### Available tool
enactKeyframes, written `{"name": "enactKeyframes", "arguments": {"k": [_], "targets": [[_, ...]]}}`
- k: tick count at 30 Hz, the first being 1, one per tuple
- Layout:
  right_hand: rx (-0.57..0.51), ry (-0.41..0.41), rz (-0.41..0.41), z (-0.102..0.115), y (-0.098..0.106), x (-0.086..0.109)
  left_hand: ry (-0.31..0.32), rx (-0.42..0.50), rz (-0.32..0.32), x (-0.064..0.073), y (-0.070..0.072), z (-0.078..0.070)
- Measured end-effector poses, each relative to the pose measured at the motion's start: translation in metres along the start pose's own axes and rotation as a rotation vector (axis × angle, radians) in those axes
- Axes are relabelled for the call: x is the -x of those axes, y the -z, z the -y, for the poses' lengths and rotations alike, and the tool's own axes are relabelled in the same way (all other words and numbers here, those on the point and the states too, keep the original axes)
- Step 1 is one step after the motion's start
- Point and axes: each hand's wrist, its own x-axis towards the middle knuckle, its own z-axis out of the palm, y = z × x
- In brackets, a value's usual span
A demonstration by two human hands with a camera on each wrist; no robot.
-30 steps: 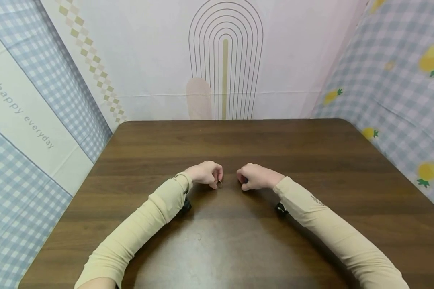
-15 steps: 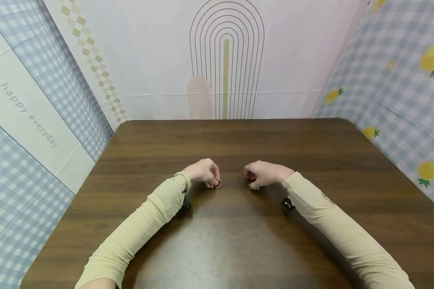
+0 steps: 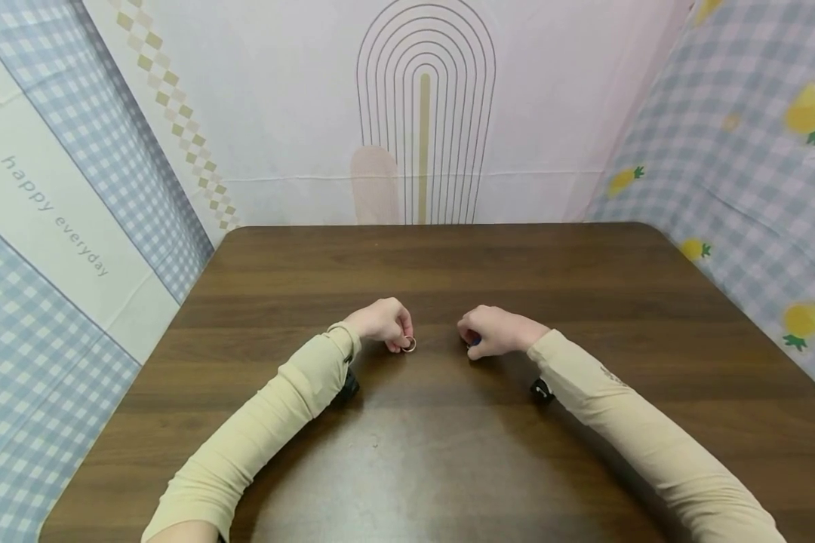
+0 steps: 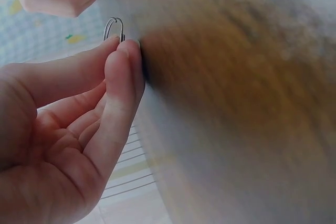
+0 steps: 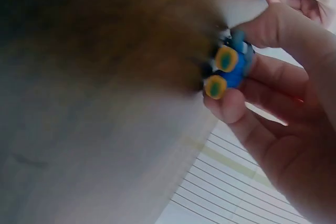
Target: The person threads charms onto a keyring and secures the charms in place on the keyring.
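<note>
My left hand point(image 3: 382, 321) pinches a thin metal split ring point(image 4: 122, 25) between thumb and fingertips, low over the brown table. The ring's loop sticks up past the fingertips in the left wrist view. My right hand point(image 3: 497, 330) holds a small blue figurine point(image 5: 235, 76) between thumb and fingers. Two round yellow-orange ends with green centres face the right wrist camera, and a small teal part lies by the thumb. Curled fingers cover much of the figurine in the head view. The hands are a short way apart, with bare tabletop between them.
The dark wood-grain table point(image 3: 407, 264) spreads around both hands. A white curtain point(image 3: 285, 98) with printed arches hangs behind its far edge. Blue checked cloth point(image 3: 740, 166) hangs on the right, and a similar cloth point(image 3: 34, 317) on the left. Both forearms wear cream sleeves.
My right hand has moved to the right, away from the left hand, and the figurine's blue now shows under its fingers. My left hand has shifted slightly left and still pinches the ring.
</note>
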Motion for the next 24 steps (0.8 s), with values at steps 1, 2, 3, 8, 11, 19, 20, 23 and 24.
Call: {"name": "enactKeyframes", "arguments": {"k": [1,2,3,8,11,19,20,23,24], "targets": [[0.001,-0.002,-0.015,0.000,-0.001,0.000,-0.001,-0.002,0.000,0.000,0.000,0.000],[-0.001,-0.006,-0.029,0.000,-0.002,0.000,-0.002,-0.003,-0.001,0.000,0.000,0.000],[0.000,-0.006,-0.045,0.000,-0.002,0.000,-0.003,-0.006,-0.001,0.000,0.001,0.000],[0.028,0.013,-0.120,-0.002,-0.005,-0.003,-0.006,-0.014,-0.008,0.000,0.002,0.001],[0.040,0.006,-0.140,-0.004,-0.006,-0.003,-0.005,-0.014,-0.013,0.000,0.001,0.001],[-0.079,0.010,-0.237,-0.005,-0.004,0.001,-0.017,-0.021,-0.011,0.002,0.001,0.000],[-0.090,0.014,-0.259,-0.005,-0.002,0.001,-0.021,-0.018,-0.013,0.002,0.001,0.000],[-0.116,0.015,-0.305,-0.003,0.003,0.002,-0.035,-0.001,-0.016,0.004,0.001,-0.001],[-0.124,0.011,-0.312,-0.003,0.005,0.003,-0.040,0.009,-0.018,0.004,0.002,-0.002]]}}
